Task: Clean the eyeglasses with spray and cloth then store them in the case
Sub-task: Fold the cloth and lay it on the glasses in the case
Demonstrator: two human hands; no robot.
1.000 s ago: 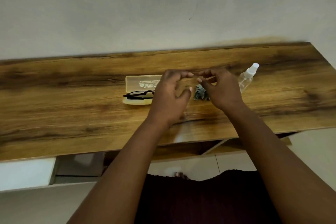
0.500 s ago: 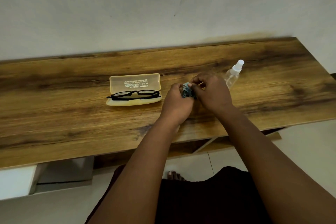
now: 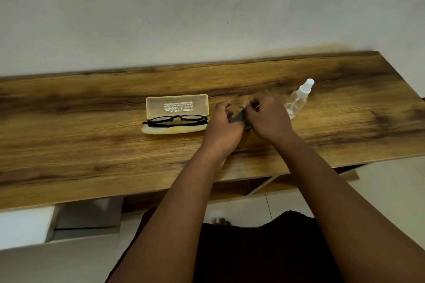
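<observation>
Black-framed eyeglasses (image 3: 176, 120) lie folded in the open yellowish translucent case (image 3: 177, 105), whose lid stands up behind them. Just right of the case, my left hand (image 3: 224, 128) and my right hand (image 3: 266, 117) meet over the table and both pinch a small dark cleaning cloth (image 3: 239, 118), mostly hidden between the fingers. A clear spray bottle (image 3: 299, 99) with a white nozzle lies tilted on the table, just right of my right hand and apart from it.
The wooden table (image 3: 92, 145) stands against a pale wall (image 3: 207, 7). Its front edge runs across the view below my wrists. A white drawer unit (image 3: 25, 227) sits under the left side, with tiled floor below.
My hands have closed together on the cloth and lifted it slightly. The view has shifted, so the case and glasses are now fully uncovered to the left of my hands.
</observation>
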